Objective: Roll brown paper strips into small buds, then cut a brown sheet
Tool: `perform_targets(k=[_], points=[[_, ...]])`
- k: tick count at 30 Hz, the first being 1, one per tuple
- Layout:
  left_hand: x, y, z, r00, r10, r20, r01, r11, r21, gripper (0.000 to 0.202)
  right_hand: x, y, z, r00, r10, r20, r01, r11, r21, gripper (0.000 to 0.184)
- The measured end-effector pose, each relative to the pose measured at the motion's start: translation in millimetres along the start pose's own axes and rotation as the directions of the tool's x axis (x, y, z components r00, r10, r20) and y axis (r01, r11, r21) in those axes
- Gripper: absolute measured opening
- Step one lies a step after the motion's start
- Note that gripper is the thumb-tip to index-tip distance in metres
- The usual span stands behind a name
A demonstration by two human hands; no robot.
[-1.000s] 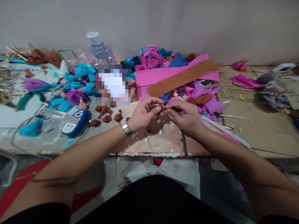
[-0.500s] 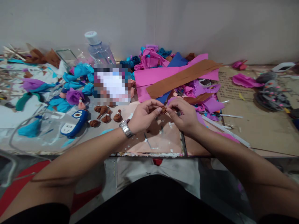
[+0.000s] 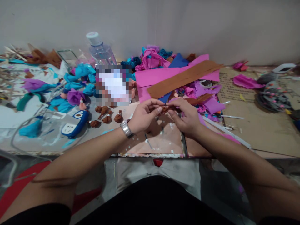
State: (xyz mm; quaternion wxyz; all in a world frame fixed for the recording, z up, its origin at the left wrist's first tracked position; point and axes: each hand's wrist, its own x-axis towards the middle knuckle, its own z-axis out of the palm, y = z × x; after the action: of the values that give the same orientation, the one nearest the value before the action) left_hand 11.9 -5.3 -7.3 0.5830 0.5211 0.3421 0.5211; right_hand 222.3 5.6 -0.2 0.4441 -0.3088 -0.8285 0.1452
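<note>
Between my two hands, over the middle of the table, is a small piece of brown crepe paper [image 3: 165, 109], mostly covered by fingers. My left hand [image 3: 145, 116], with a metal watch on its wrist, pinches it between thumb and forefinger. From the other side my right hand [image 3: 185, 116] has its fingers bent round the same piece, the thumb a little apart from it. Several rolled brown paper buds [image 3: 107, 117] with white ties lie left of my left wrist. Just beyond my hands, a long brown crepe strip [image 3: 182, 78] rests on pink paper sheets [image 3: 150, 76].
A clear bottle [image 3: 102, 53] stands at the back left, near blue and purple paper flowers [image 3: 76, 96]. A blue-and-white device [image 3: 75, 123] with a cable lies left. Cardboard [image 3: 253, 122] covers the right side, holding a dark bundle [image 3: 273, 97] and white sticks.
My right thumb has lifted slightly away from the brown paper, and the right fingers have shifted over it. My left hand keeps its pinch almost in place.
</note>
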Motion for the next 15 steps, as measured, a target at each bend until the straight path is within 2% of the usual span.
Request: perform_targets(k=[3,10,15], points=[[-0.2,0.2,0.0,1.000,-0.013,-0.009,0.013,1.000,0.015,0.037,0.9,0.5,-0.5,0.998,-0.056,0.011,0.056,0.998,0.021,0.028],[-2.1,-0.9,-0.5,1.000,-0.006,0.030,0.005,0.999,0.052,0.034,0.5,0.9,0.3,0.999,-0.029,-0.041,0.031,0.998,0.054,0.015],[-1.6,-0.6,-2.2,0.999,0.044,0.006,-0.044,0.988,0.151,0.034,0.8,3.3,2.4,0.998,-0.037,-0.058,0.041,0.996,0.080,0.014]])
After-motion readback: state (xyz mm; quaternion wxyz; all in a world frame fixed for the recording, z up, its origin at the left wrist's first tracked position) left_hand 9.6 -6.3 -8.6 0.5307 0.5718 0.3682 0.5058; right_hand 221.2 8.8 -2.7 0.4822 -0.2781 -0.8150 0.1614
